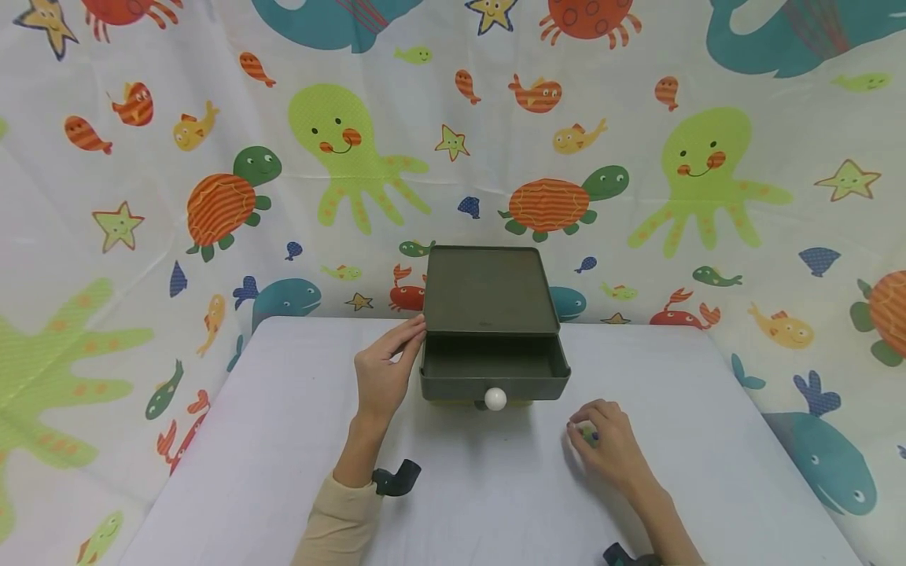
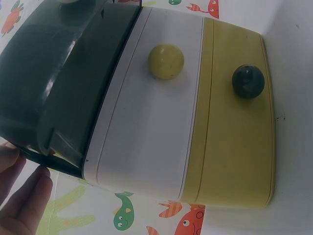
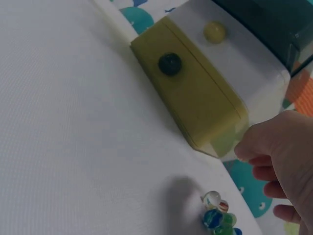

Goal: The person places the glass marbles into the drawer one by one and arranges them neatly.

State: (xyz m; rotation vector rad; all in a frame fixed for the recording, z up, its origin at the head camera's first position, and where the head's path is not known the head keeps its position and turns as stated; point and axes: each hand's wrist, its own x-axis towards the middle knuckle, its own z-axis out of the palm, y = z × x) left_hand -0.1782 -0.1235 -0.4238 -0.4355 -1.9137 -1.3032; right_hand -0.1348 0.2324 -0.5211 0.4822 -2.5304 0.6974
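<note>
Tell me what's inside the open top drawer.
The open drawer shows only bare dark floor; the strip behind its front wall and the part under the cabinet top are hidden.

A beige sleeve covers the left forearm; black wrist mounts.

3 drawers, 3 knobs, approx 4 marbles, 2 hands.

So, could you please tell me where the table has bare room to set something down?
The table is bare left of the left hand, and right of the right hand to its edge. It is crowded in front of the drawer unit, where the marbles lie by the right hand.
</note>
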